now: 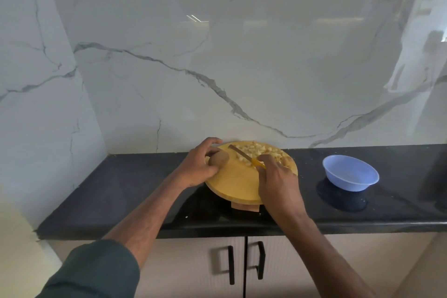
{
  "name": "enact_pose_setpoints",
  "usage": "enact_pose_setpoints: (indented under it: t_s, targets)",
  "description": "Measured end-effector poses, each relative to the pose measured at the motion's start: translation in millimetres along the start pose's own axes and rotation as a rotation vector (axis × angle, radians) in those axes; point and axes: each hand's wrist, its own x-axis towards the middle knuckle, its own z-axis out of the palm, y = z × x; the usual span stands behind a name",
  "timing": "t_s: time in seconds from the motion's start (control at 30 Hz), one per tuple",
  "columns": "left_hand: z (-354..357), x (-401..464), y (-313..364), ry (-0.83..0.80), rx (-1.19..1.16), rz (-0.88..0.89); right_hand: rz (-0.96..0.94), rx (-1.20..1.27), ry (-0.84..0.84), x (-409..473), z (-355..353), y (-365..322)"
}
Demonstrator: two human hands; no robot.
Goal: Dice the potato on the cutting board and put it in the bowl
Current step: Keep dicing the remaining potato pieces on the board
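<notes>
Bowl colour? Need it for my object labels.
Light blue, periwinkle-like; the bowl shows best in the head view.

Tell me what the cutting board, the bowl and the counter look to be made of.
Cutting board: likely wood or bamboo, going by its matte yellow-tan face and thick edge; no grain is clear.
Bowl: probably plastic, judging by its thin, pale blue, slightly see-through wall with a soft sheen.
Counter: looks like polished dark stone, perhaps granite, black and speckled, with glossy reflections.

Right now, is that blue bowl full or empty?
Empty, as far as shows: the blue bowl has a bare inside, and the diced potato lies on the cutting board.
</notes>
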Motion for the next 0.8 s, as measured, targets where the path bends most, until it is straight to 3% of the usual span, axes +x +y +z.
enact_pose_setpoints:
  t_s: [0.17,0.33,0.53,0.8]
  targets:
    - [21.5,0.2,-2.6,0.248,0.034,0.087,-0.075,-0.062,0.003,-5.7,3.4,-6.7]
    - [36.8,-4.1,0.3,0.253,-0.004,0.201,-0.110,-0.080,-0.011,0.2,5.5,-5.9]
    - [49.4,-7.7,-10.7,0.349,0.011,0.247,-0.222,-0.010,0.186,-5.1,21.0,2.1]
    - [48.8,-9.4,-11.6,0.392,0.034,0.318,-0.254,0.058,0.229,-6.2,18.2,4.7]
